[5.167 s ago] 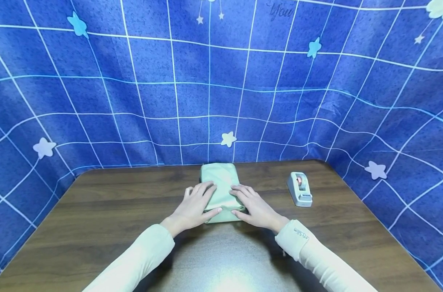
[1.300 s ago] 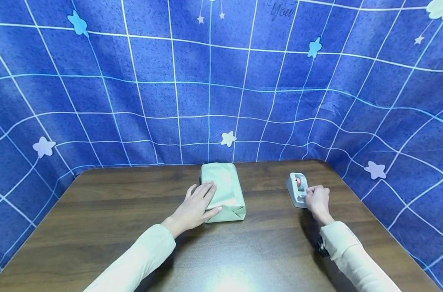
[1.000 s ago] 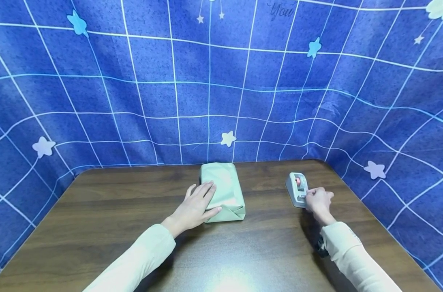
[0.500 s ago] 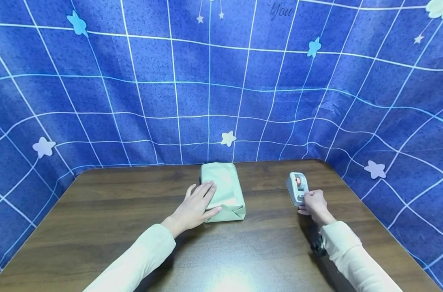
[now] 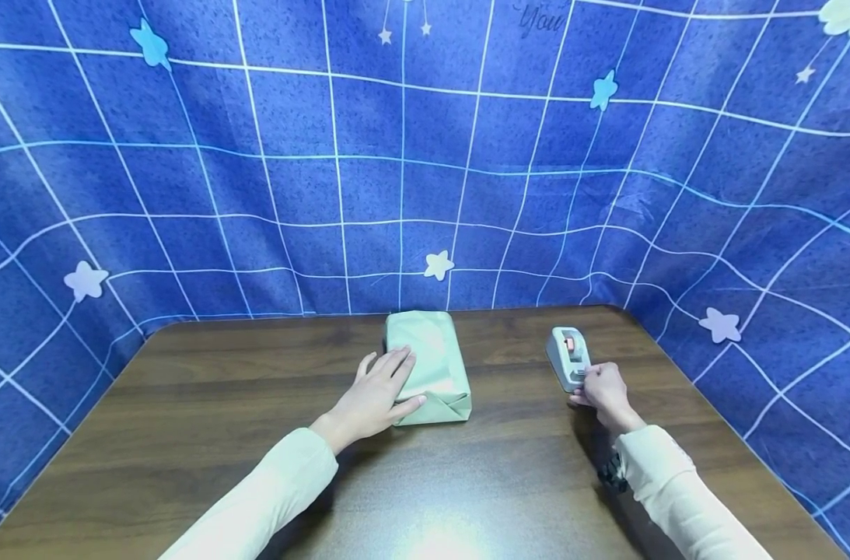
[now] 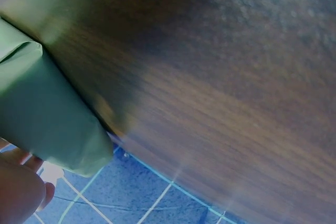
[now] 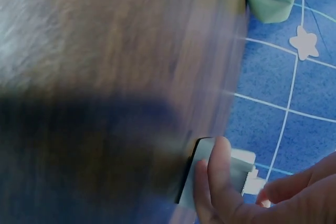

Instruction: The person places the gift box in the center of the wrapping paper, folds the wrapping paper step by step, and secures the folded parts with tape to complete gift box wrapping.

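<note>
A pale green wrapped package lies at the back middle of the table in the head view. My left hand rests on its left side and top, fingers spread and thumb along the near edge. Farther right stands a light blue tape dispenser with a small pinkish roll core. My right hand grips its front end with curled fingers. In the right wrist view, two fingers press the dispenser's front, while other fingertips meet at its toothed cutter. I cannot tell whether they pinch a tape strip.
The brown wooden table runs back to a blue curtain with a white grid and stars. Bare wood lies between the package and the dispenser. A dark device sits under the right wrist.
The right hand has left the package and gone right to the dispenser, its fingers shifting from the side to the front. The dispenser has slid slightly back. The left hand stays put.
</note>
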Demonstrator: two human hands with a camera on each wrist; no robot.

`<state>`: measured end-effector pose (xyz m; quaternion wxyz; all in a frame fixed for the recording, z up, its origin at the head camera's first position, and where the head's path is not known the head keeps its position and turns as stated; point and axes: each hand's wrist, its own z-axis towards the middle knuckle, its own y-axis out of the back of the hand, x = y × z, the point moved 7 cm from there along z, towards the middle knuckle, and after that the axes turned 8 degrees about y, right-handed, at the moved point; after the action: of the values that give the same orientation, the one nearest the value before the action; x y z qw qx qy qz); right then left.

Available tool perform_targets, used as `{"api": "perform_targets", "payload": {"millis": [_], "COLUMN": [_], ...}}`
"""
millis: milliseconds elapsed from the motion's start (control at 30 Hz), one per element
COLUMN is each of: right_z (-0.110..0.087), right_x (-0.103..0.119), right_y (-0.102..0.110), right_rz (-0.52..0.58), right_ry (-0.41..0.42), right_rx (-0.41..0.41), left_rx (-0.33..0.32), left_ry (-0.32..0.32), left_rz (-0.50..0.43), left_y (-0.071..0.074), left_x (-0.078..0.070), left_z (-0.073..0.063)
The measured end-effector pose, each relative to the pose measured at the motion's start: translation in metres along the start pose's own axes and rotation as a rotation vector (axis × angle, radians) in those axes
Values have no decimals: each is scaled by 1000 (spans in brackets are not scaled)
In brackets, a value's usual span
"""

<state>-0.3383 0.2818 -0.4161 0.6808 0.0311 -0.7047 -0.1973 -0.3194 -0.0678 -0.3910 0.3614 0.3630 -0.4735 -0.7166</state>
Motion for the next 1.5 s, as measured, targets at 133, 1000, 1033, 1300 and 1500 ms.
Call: {"api": "perform_targets", "payload": {"millis": [133,1000,1033,1300,1500], "right_z": [-1,-2,-2,-1,3], "right_x": [-4,3,3,2,0], "right_y": [4,24,24,27,28], "right_rz": [-13,-468,-468,-483,-486], "right_ry": [9,129,128,114,96], "right_rx": [-35,-148,-147,-160,-155], "left_rx": [2,-31,-32,-41,-21], "left_ry": [-5,-30,-29,-31,-11], "left_rz": [-5,59,58,45,38], "left_y": [1,4,4,3,0], "left_x": [-1,-3,-3,-3,0], "left_z": [-1,1,1,1,2]}}
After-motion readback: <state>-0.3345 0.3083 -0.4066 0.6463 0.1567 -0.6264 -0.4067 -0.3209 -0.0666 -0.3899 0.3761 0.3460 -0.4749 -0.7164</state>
